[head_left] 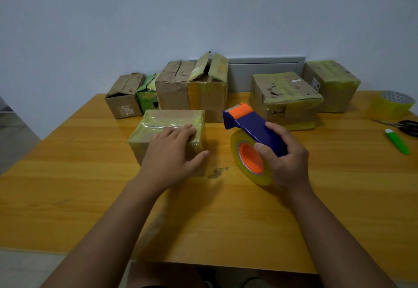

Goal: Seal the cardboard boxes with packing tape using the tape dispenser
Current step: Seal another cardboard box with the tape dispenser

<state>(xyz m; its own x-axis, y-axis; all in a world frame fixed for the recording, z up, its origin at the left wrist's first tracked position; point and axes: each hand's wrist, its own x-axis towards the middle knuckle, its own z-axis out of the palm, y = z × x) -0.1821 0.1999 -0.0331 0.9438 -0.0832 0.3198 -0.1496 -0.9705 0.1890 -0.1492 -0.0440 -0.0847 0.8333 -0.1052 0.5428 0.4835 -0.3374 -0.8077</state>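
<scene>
Now, at frame centre, the left hand [172,149] presses flat-fingered on a taped cardboard box [168,134] while the right hand [283,159] grips the tape dispenser [251,129] beside it; keeping that box steady should help the tape lie smooth

Black-handled scissors [404,126] lie at the tabletop's [226,220] right edge; a green utility knife [397,141] just beside them; grey wall panel [262,70] behind.

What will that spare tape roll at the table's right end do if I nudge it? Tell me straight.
The spare tape roll lies flat on its side, so it would probably slide rather than roll. Its glossy film looks slick against the wooden table. It sits close to the right edge, so a rightward push might send it off.
</scene>
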